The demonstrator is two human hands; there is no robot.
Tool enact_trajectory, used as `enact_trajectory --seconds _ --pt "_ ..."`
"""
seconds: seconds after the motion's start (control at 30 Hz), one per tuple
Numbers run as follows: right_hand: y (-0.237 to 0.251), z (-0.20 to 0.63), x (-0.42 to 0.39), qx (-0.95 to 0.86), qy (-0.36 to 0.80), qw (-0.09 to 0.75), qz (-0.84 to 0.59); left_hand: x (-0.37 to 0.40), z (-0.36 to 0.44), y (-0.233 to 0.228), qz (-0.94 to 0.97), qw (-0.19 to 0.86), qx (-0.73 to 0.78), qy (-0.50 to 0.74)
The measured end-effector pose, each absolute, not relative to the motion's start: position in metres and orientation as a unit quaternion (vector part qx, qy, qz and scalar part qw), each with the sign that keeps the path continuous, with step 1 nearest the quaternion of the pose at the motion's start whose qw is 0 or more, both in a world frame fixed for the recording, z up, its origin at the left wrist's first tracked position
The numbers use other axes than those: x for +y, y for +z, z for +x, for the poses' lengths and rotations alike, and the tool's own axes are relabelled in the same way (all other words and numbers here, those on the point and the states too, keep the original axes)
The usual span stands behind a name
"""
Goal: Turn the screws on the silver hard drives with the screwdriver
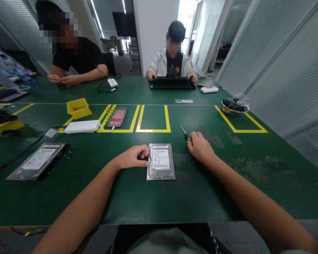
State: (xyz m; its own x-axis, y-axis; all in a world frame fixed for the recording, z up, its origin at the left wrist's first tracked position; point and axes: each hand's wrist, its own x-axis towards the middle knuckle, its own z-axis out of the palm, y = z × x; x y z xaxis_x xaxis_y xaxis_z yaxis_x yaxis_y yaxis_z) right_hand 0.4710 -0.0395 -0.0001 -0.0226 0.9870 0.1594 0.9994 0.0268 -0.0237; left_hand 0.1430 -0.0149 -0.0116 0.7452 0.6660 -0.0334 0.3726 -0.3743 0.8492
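A silver hard drive (160, 158) with a white label lies flat on the green table in front of me. My left hand (134, 157) is at its left edge, fingers curled and thumb against the side of the drive. To the right of the drive, my right hand (200, 146) is closed around a screwdriver (186, 133) with a black and yellow handle. Its bare metal shaft points away from me and to the left, lying low over the tabletop. Most of the handle is hidden by my fingers.
Further left lies another hard drive (39, 158) with small screws beside it. Beyond are a yellow bin (78, 108), a white power bank (82, 126) cabled to a phone (117, 118), and a metal bowl (234, 110) of dark parts. Two people sit across the table (137, 197).
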Motion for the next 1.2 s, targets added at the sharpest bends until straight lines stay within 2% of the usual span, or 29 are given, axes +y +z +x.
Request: enact_trajectory --seconds 0.4,0.57,0.93,1.2 --pt "0.015 0.496 -0.06 -0.714 -0.059 0.056 -0.695 -0.014 0.143 -0.012 0.813 0.461 0.319 0.156" --pt "0.018 0.541 -0.074 -0.684 -0.049 0.051 -0.726 -0.013 0.142 -0.012 0.814 0.461 0.319 0.151" --pt "0.015 0.689 -0.108 -0.473 -0.073 -0.088 -0.873 -0.013 0.143 -0.01 0.82 0.452 0.315 0.153" --pt "-0.001 0.715 -0.118 -0.449 -0.023 -0.113 -0.886 -0.013 0.142 -0.01 0.819 0.455 0.317 0.148"
